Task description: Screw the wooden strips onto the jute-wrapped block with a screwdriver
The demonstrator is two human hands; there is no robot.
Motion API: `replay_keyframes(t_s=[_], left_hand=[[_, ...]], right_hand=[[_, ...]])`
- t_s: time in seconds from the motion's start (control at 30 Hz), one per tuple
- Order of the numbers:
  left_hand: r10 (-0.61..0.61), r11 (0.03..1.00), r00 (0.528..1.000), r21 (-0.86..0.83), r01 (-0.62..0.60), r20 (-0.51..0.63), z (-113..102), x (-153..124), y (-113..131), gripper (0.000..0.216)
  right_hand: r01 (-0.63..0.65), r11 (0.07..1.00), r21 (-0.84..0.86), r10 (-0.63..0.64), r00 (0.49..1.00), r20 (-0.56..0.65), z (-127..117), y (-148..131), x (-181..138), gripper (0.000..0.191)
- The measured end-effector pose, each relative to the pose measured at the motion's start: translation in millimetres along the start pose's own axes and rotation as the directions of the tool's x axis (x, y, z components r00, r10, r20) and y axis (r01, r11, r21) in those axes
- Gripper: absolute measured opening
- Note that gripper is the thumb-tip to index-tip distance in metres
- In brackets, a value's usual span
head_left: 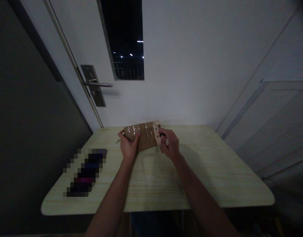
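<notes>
A brown woven fabric piece with rows of shiny sequins (147,135) is held up at a slant over the far part of the table. Along its right end runs a cream band (156,134) with small dark holes or studs. My left hand (128,144) grips the left end, thumb across the front and fingers behind. Thin cord-like ends (118,141) stick out left of that hand. At the cream band, my right hand (170,143) has thumb and forefinger brought together around a small dark thing (162,134), too small to name.
The pale wood-grain table (161,184) has rounded front corners. A pixel-blurred dark item (86,172) lies on its left side. Behind the table stands a white door (181,65) with a metal lever handle (99,85) and a narrow dark window (127,39).
</notes>
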State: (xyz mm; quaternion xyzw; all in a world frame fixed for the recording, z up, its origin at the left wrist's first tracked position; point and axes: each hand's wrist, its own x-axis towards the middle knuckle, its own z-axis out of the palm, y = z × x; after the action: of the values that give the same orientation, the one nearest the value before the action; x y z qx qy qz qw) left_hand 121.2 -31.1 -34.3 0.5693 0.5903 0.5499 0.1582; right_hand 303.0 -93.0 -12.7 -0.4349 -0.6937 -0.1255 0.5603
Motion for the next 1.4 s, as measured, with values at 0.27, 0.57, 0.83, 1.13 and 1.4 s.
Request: replay_keyframes(t_s=[0.27,0.57,0.83,1.13,1.4], left_hand=[[-0.02,0.999,1.0,0.034,0.019,0.008,-1,0,1,0.072],[0.027,0.998,0.999,0.05,-0.029,0.045,-3,0,0,0.069],[0.051,0.991,0.997,0.12,-0.059,0.064,-4,0,0,0.069],[0.038,0.977,0.993,0.205,-0.061,0.112,-3,-1,-1,0.068],[0.034,0.983,0.993,0.178,-0.053,0.11,-4,-1,2,0.067]], right_hand=[[-0.045,0.996,0.082,0.048,0.998,-0.039,6,5,-3,0.029],[-0.048,0.994,0.099,0.05,0.999,-0.018,5,7,-1,0.031],[-0.066,0.993,0.099,0.066,0.998,0.0,5,9,-3,0.041],[-0.096,0.992,0.081,0.101,0.992,-0.069,5,9,-1,0.036],[-0.081,0.992,0.1,0.09,0.992,-0.088,-1,3,4,0.037]])
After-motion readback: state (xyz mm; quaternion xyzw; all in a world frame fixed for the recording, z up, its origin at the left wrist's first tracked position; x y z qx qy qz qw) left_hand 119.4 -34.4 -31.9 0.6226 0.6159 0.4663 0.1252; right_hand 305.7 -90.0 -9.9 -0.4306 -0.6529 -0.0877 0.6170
